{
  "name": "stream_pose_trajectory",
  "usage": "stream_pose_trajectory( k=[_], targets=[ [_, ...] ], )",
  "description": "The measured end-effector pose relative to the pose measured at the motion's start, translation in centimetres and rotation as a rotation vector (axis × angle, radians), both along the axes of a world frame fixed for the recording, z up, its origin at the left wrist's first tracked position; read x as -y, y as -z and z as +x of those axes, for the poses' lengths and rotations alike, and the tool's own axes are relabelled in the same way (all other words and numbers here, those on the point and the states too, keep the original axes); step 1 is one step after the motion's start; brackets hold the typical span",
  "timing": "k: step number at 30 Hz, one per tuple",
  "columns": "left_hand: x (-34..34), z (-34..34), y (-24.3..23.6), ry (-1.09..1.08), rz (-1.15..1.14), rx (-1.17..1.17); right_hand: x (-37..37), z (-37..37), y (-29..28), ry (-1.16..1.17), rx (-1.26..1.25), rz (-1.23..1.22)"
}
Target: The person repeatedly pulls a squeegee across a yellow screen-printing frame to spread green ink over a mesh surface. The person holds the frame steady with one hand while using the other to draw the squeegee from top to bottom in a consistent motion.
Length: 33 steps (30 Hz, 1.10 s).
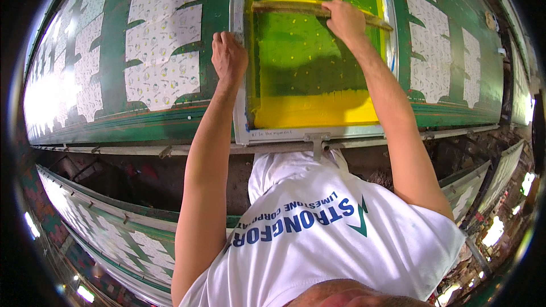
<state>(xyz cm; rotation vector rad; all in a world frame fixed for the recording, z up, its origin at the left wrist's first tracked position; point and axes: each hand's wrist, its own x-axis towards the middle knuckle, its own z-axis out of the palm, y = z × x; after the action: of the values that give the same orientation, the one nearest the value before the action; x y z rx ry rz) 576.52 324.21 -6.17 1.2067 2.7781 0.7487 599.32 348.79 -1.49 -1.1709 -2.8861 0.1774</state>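
A screen-printing frame (241, 96) with pale metal sides lies on the green table. Its mesh looks yellow-green, with a thick band of yellow ink (313, 111) along the near side. My right hand (346, 21) is closed around a long wooden squeegee (290, 7), which spans the far part of the mesh at a slight tilt. A yellow line of ink runs beyond it. My left hand (230, 57) is at the frame's left side, over its edge, fingers curled. The inside of that hand is hidden, so whether it grips the frame cannot be told.
White printed fabric pieces (165, 45) lie flat on the green table (219, 0) left of the frame, and more fabric pieces (429, 45) lie to the right. A metal rail (136, 149) with a bracket (317, 145) runs along the near edge. Another table (114, 216) with fabric stands behind me.
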Motion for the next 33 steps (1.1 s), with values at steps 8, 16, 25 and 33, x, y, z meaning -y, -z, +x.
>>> stream_pose_trajectory(
  k=[8,16,25,33],
  targets=[
    [-0.5,0.5,-0.5,-0.027,-0.004,-0.073,-15.4,-9.0,1.2,-0.010,-0.030,0.105],
    [-0.8,0.8,-0.6,-0.045,0.039,-0.130,-12.7,-6.4,2.6,-0.079,-0.038,0.153],
    [-1.0,0.9,-0.5,-0.055,0.032,-0.180,-17.4,-7.1,0.0,-0.120,-0.176,0.114],
    [-1.1,1.1,-0.8,-0.072,0.030,-0.175,-24.0,-10.9,2.1,-0.115,-0.164,0.117]
  ],
)
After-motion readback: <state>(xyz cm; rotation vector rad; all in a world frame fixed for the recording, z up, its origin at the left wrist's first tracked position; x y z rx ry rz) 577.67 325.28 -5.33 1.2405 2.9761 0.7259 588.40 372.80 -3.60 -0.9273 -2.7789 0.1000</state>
